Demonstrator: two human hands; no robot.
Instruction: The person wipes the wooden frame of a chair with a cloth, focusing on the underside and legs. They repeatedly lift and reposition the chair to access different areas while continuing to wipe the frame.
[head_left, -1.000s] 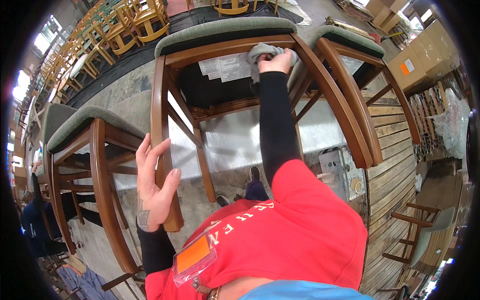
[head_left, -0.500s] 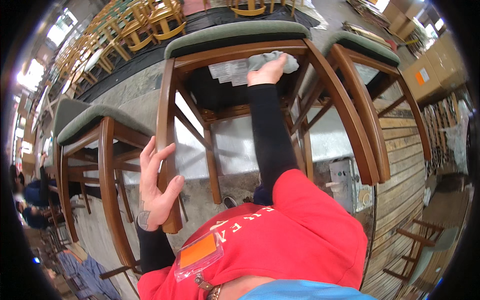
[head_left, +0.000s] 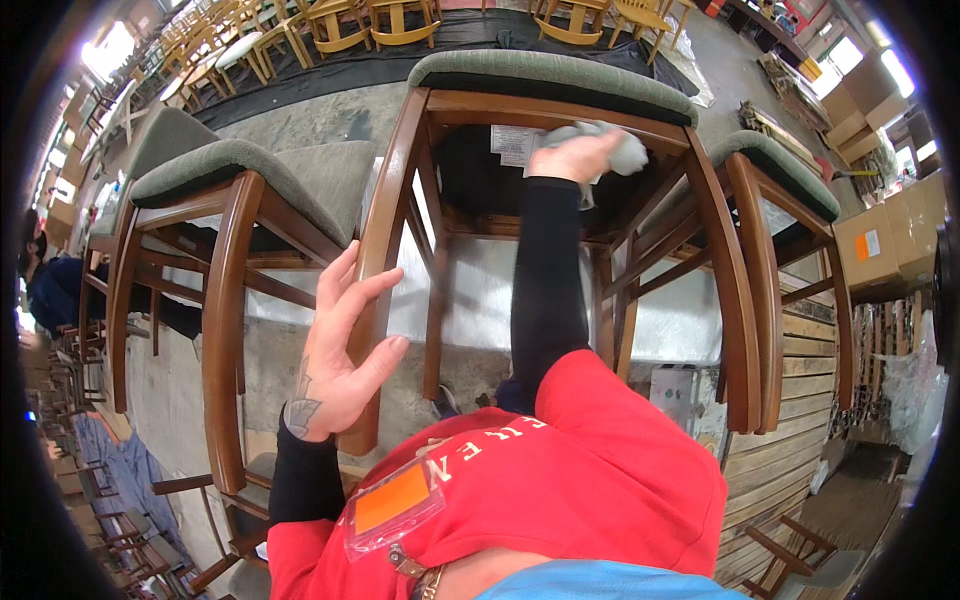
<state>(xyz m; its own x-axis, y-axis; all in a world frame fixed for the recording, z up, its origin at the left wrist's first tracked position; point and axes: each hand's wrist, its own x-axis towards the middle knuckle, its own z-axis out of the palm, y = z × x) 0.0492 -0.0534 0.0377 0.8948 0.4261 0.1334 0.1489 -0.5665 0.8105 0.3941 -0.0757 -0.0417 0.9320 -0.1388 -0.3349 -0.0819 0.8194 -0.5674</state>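
A wooden chair with a grey-green padded seat [head_left: 560, 75] stands before me, tilted so its dark underside shows. My right hand [head_left: 572, 160] reaches under the seat rail, closed on a grey cloth [head_left: 628, 154], which is blurred by motion. White paper labels [head_left: 512, 144] on the underside are partly covered by that hand. My left hand [head_left: 340, 365] lies against the chair's left leg [head_left: 392, 220], fingers spread and thumb out, without wrapping round it.
Similar chairs flank this one: one at the left [head_left: 225, 165], another at the right [head_left: 770, 150]. Cardboard boxes [head_left: 890, 235] and wooden slats [head_left: 785, 390] are at the right. Light wooden chairs [head_left: 335, 22] fill the back. A person in dark clothes [head_left: 55, 285] is at the far left.
My view has shifted, so the chair appears farther right. My right hand and the cloth have moved slightly away from the seat rail. The left hand stays at the leg.
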